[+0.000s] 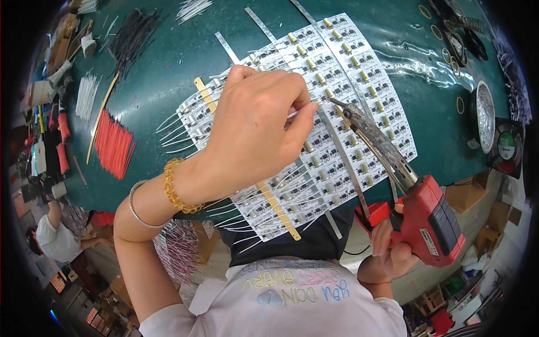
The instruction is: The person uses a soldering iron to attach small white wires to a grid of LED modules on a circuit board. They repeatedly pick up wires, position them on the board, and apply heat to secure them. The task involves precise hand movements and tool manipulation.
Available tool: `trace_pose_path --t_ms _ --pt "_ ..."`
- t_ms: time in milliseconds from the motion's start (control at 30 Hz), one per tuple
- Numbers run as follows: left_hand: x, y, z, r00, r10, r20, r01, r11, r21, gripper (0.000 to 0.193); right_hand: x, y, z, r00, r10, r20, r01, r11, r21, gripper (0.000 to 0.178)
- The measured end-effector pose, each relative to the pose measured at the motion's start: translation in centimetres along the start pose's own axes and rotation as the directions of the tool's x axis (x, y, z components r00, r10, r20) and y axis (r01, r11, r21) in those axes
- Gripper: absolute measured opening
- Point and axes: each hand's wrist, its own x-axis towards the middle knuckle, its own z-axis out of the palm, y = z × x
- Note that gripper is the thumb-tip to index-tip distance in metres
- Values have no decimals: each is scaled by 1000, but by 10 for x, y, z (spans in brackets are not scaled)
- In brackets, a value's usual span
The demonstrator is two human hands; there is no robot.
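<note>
Right hand: the red soldering gun [435,224] is gripped by the right hand [397,253], its fingers closed around the handle.
Left hand: above the boards, the fingers of the left hand [258,121] are narrowed to a pinch, with a thin white wire [292,114] held between them, just beside the gun's tip.
Circuit-board sheet: the white sheet [396,126], lined with components and white wire tails, is laid on the green surface [154,84], its lower corner extended past the near edge; it is crossed by gold and silver strips.
Cardboard box: an open brown box [469,196] is seen below the surface at right; its contents cannot be made out.
Metal bowl: a silvery bowl [484,117] is set near the right edge; its contents cannot be made out.
Wire bundles: red [112,145] and black [132,42] wires are laid out at left.
Black dish: silvery material is held in a small dish [457,49] at far right.
</note>
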Motion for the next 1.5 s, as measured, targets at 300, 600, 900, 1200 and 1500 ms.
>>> trace_pose_path --t_ms 300,600,900,1200,1500 --pt "3 12 -39 999 -37 1 36 990 139 8 -9 5 -8 993 -71 -94 73 997 19 76" --pt "-1 11 -7 989 -100 112 103 995 -18 14 -17 7 -11 992 -100 -76 100 995 -7 76" --pt "3 5 -4 979 -126 162 139 987 -75 17 -13 10 -4 996 -74 -53 73 997 -12 69" --pt "7 5 -4 973 -158 168 181 975 -127 16 -20 18 -11 991 -84 -105 87 996 30 60" --pt "7 8 -4 966 -193 174 215 969 -118 17 -18 17 -7 993 -73 -89 72 997 -14 65"
